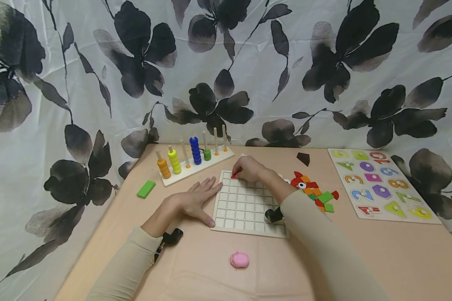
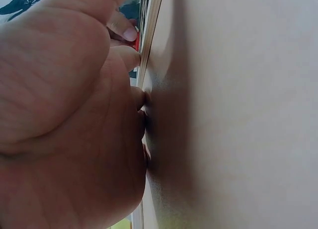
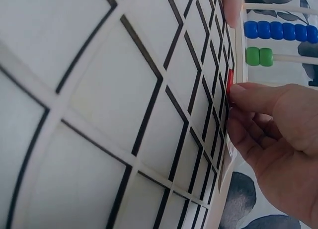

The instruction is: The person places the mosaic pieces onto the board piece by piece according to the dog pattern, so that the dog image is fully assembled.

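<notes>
Head view, from where I stand: the right hand (image 1: 249, 169) reaches across to the far left corner of the white gridded board with a pale wooden rim (image 1: 245, 209), and there, at the fingertips, is a small flat red piece (image 1: 233, 176). Thumb and fingers pinch it, and it pokes out toward the board's left edge. The left hand (image 1: 199, 196) lies spread beside that edge, thumb at the near left corner, forefinger pointing up toward the piece; the right hand, already on it, is the nearer.

The right-wrist view catches the red piece nearly edge-on, a thin bright strip whose length runs along the board's face. I can't tell whether it sits down in a square or just above one. It looks glossy and plain red; the fingers cover the rest, so its full outline escapes me.
</notes>
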`<state>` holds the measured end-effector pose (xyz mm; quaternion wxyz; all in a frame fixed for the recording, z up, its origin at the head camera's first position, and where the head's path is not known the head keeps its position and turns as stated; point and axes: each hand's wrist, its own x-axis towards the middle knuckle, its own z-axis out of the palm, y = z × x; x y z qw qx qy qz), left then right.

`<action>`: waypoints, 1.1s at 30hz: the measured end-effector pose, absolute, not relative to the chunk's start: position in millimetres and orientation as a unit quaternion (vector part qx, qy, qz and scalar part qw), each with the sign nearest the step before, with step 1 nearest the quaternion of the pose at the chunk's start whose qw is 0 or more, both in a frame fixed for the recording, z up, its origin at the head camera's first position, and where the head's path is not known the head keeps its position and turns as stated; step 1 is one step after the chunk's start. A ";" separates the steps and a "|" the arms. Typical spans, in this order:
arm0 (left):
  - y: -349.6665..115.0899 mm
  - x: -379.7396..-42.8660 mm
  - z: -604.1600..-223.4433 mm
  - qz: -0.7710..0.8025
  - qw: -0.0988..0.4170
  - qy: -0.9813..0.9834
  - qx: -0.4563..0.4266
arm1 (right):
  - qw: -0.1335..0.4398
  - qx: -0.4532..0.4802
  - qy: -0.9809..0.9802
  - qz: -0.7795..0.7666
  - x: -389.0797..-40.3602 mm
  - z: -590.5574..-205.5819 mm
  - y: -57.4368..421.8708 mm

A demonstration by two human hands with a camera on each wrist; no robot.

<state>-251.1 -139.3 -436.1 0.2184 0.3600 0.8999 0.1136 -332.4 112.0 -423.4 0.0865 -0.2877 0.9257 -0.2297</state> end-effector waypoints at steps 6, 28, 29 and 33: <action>-137.2 -251.1 -439.2 0.115 0.216 0.899 0.364 | 0.063 -0.276 0.935 -0.214 -327.2 -425.5 115.1; -137.6 -250.2 -437.3 0.114 0.219 0.900 0.359 | -0.016 -0.063 0.938 -0.339 -261.7 -410.3 306.8; -137.6 -250.4 -437.3 0.113 0.220 0.900 0.359 | -0.005 -0.058 0.940 -0.337 -261.6 -412.3 310.9; -138.0 -250.9 -437.4 0.113 0.221 0.901 0.355 | 0.028 -0.046 0.943 -0.328 -261.7 -420.2 318.7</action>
